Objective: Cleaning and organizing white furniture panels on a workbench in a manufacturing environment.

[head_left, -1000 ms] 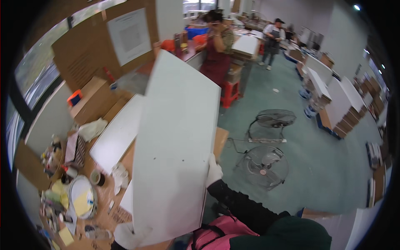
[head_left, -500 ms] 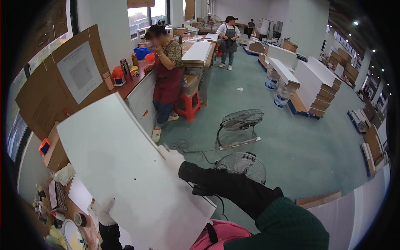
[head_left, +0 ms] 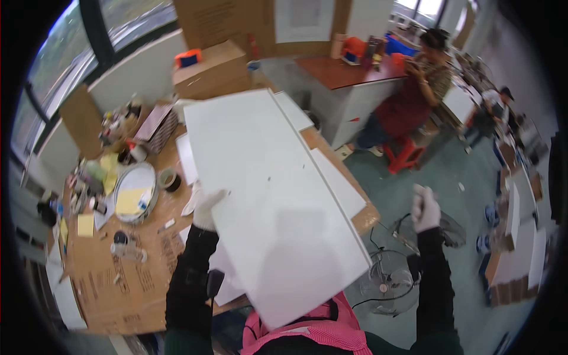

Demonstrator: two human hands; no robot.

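Note:
A long white board (head_left: 254, 145) with small dark holes lies slantwise in front of me over the work table. My left hand (head_left: 207, 207), in a white glove, grips its left edge, thumb on the top face and fingers hidden below. Off the board's right side, my right hand (head_left: 425, 210), also gloved, is raised with its fingers curled closed. Whether something small is inside them I cannot make out. Other white panels (head_left: 340, 183) lie partly under the board.
The cardboard-covered table (head_left: 142, 290) holds a round tub lid (head_left: 135, 192), a tape roll (head_left: 170, 180) and a clear bottle (head_left: 129, 252). Floor fans (head_left: 387, 281) with cables stand at right. A person in a red apron (head_left: 402, 109) is by the counter (head_left: 349, 74); another stands beyond.
My view has swung left and down toward the table. The right hand has left the board's right edge and is now apart from it; the left hand keeps its hold.

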